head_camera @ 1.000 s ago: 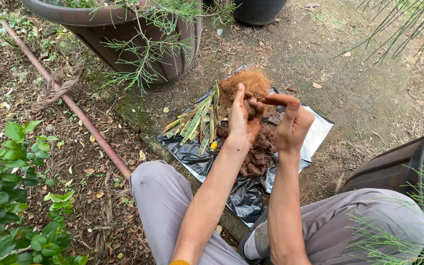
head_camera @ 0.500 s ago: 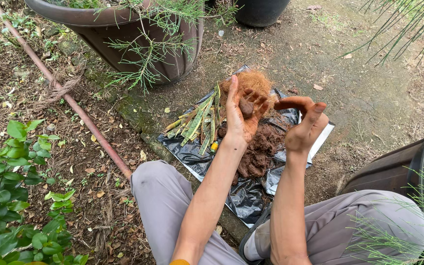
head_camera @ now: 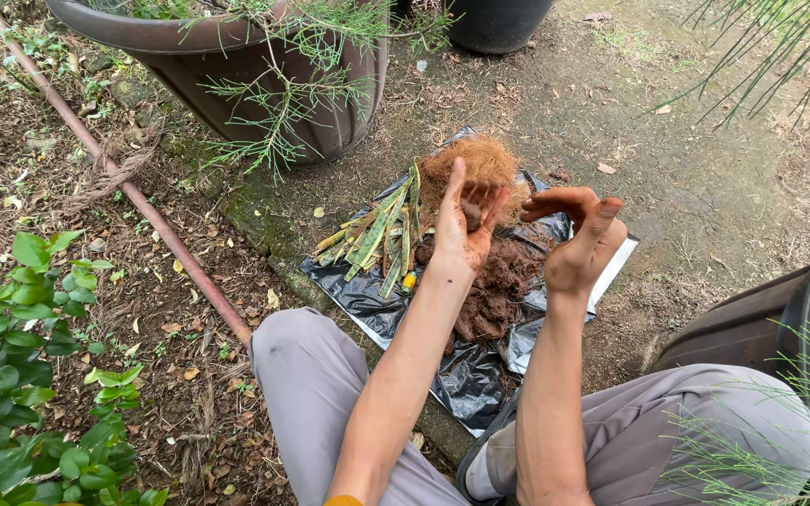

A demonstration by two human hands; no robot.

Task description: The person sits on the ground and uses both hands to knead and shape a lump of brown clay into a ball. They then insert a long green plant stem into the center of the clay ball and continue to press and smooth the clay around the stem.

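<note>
Bare, damp soil strewn with dry leaves fills the head camera's view, with a black plastic sheet (head_camera: 466, 379) spread on it just ahead of the person's knees in grey trousers. On the sheet lies a heap of dark reddish-brown fibrous soil (head_camera: 494, 286); at its 12 o'clock sits a lighter, orange-brown mound of coconut fibre (head_camera: 480, 161), and at its 9 o'clock a bundle of cut green and yellow leaf strips (head_camera: 377, 234). The left hand (head_camera: 466, 225) is raised palm up above the heap, fingers spread and loosely cupped around a small clump of the brown soil (head_camera: 472, 214) that rests in the palm; it is cradled rather than squeezed. The clump looks dark, crumbly and moist, and both hands are smeared with the same brown. The right hand (head_camera: 581, 239) stands at 3 o'clock from the left, near it but not touching, fingers bent forward and holding nothing that can be seen; it is unclenched. The clump thus lies in the left palm, at 9 o'clock from the right hand and above the heap. A large brown plant pot (head_camera: 236, 84) with thin green needle shoots stands at 11 o'clock from the sheet, a rusty pipe (head_camera: 133, 201) runs across the ground at 9 o'clock, and leafy green shrubs (head_camera: 21, 365) fill the lower left.
</note>
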